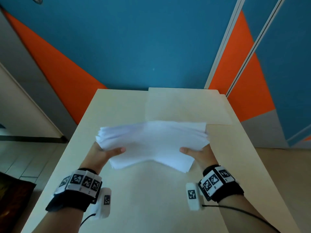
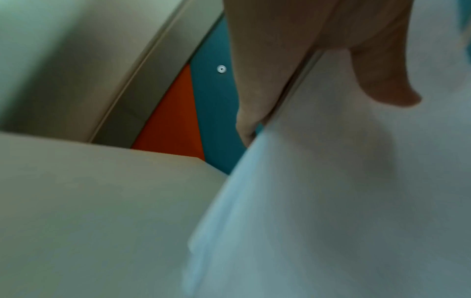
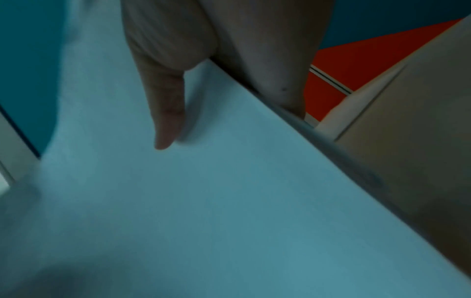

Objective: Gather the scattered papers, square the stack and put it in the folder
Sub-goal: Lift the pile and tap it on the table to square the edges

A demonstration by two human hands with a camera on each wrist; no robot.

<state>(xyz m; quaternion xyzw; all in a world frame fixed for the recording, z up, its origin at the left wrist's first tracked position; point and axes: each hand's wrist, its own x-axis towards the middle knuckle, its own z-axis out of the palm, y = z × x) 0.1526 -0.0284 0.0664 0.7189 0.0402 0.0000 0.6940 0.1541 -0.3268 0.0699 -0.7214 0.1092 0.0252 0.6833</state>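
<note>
A loose, fanned stack of white papers (image 1: 151, 143) is lifted above the cream table (image 1: 144, 199). My left hand (image 1: 107, 153) grips its left end, thumb on top and fingers underneath. My right hand (image 1: 196, 153) grips the right end the same way. The sheets are skewed, with corners sticking out at the front. In the left wrist view the thumb (image 2: 382, 80) presses on the paper (image 2: 344, 201); in the right wrist view the thumb (image 3: 165, 121) lies on the paper (image 3: 203, 201). A cream folder (image 1: 185, 105) lies flat and closed at the table's far right.
The table is narrow, with floor to the left and right of it. A blue and orange wall (image 1: 134, 47) stands just behind its far edge. A cable (image 1: 244, 214) runs from my right wrist camera.
</note>
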